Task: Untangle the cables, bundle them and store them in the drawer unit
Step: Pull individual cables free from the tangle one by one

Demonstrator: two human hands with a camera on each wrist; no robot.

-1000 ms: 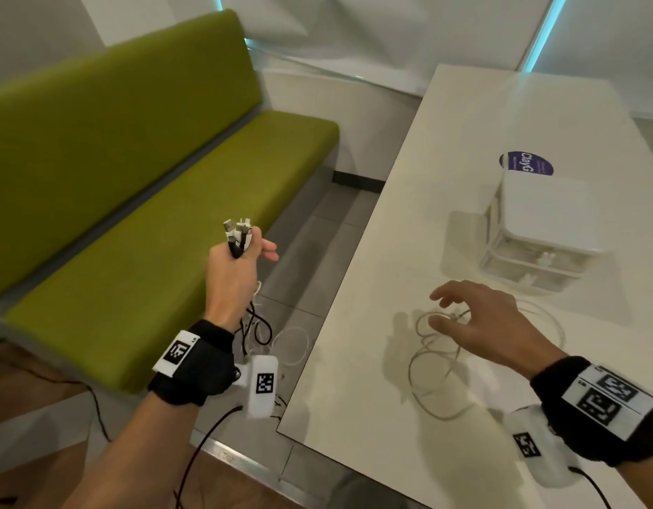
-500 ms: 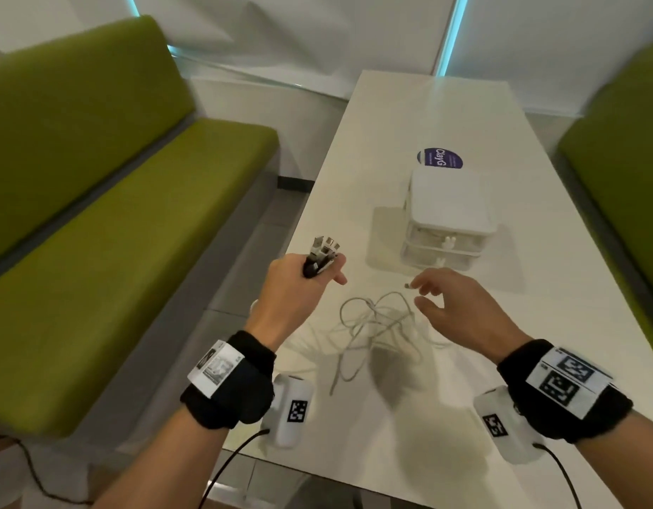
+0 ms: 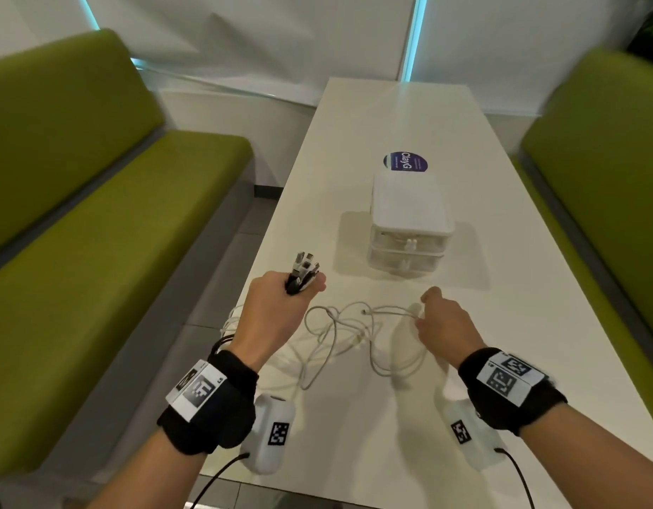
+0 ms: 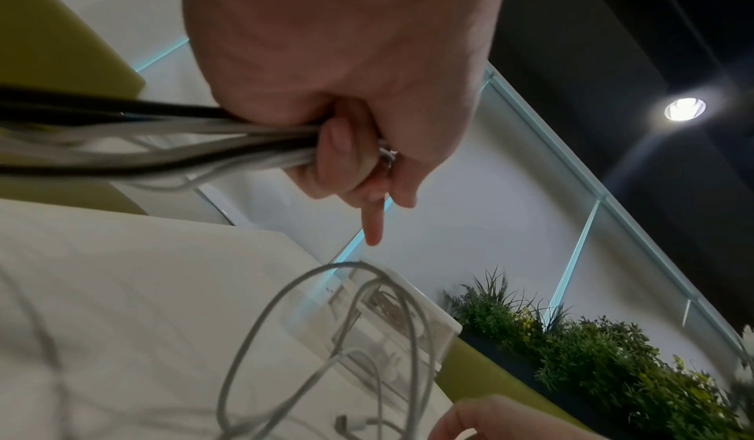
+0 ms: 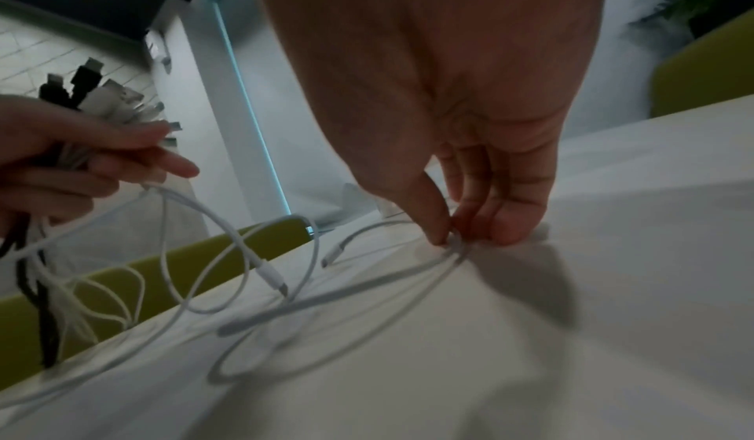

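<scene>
My left hand [image 3: 277,310] grips a bunch of black and white cables [image 3: 303,271] near their plugs, which stick up above the fist [image 5: 98,98]; the cords trail down past my wrist [image 4: 122,137]. A loose tangle of white cables [image 3: 347,332] lies on the white table [image 3: 409,115] between my hands. My right hand [image 3: 439,321] pinches a strand of that tangle against the tabletop with thumb and fingertips [image 5: 444,237]. The white drawer unit [image 3: 409,222] stands behind, both drawers pushed in.
Green benches [image 3: 97,233] run along both sides of the table, the right one [image 3: 604,159] close to its edge. A round purple sticker [image 3: 405,162] lies behind the drawer unit. Plants [image 4: 612,366] stand beyond the right bench.
My left hand has carried the cable bunch from over the floor to above the table's left edge. My right hand went from hovering open to pinching a white strand on the table.
</scene>
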